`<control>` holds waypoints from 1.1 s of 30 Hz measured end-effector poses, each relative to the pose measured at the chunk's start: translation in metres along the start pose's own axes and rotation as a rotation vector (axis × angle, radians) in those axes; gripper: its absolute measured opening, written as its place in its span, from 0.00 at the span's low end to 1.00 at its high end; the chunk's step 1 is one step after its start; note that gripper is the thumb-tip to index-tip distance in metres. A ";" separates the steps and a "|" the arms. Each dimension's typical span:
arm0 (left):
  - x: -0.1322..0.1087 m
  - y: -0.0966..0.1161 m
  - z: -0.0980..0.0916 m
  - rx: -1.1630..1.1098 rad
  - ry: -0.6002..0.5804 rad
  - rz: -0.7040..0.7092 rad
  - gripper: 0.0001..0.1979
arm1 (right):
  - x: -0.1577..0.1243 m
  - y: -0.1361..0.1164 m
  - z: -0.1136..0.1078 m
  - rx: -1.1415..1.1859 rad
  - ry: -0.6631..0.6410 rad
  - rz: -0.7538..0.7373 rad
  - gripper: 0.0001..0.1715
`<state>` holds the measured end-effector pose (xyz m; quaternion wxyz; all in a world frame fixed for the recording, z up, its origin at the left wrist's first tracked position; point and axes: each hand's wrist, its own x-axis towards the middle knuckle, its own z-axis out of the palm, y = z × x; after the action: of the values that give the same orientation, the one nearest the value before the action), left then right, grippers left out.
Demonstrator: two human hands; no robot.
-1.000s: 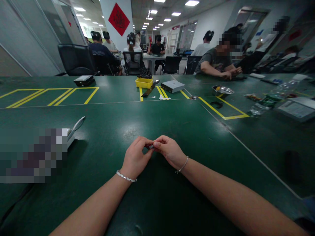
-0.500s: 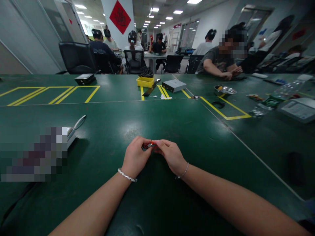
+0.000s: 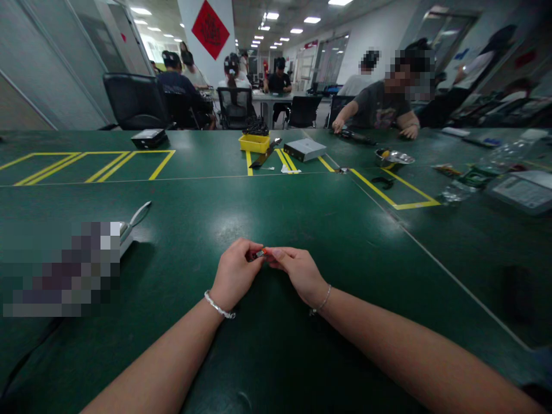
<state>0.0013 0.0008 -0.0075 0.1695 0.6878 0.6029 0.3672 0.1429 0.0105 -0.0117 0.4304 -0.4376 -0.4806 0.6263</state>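
Hands (image 3: 235,271) (image 3: 302,275) in pinch on small object (image 3: 261,253)

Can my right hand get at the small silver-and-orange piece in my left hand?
Likely yes: the right hand has its fingertips right beside the small piece, nothing visible between, though contact is unclear.

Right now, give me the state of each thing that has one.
Left hand, pinching the small part.
Right hand, fingers closed at its edge.
Small part, held, partly hidden.
Yellow bin, black cables heaped in it.
Silver box, flat on the table.
Bottle, upright or lying: unclear.
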 end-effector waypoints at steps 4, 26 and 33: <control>-0.001 0.003 -0.001 0.010 -0.005 0.006 0.03 | 0.002 0.000 -0.001 0.023 -0.017 0.021 0.16; 0.004 -0.020 -0.009 0.300 -0.359 0.374 0.16 | 0.050 -0.054 -0.215 -1.236 0.760 0.020 0.13; 0.005 -0.016 -0.003 0.384 -0.322 0.344 0.15 | 0.034 -0.044 -0.267 -1.309 0.963 0.234 0.15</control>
<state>-0.0120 0.0081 -0.0149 0.0649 0.8486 0.5012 0.1563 0.3964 0.1107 -0.0148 0.1792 -0.8683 -0.4626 0.0038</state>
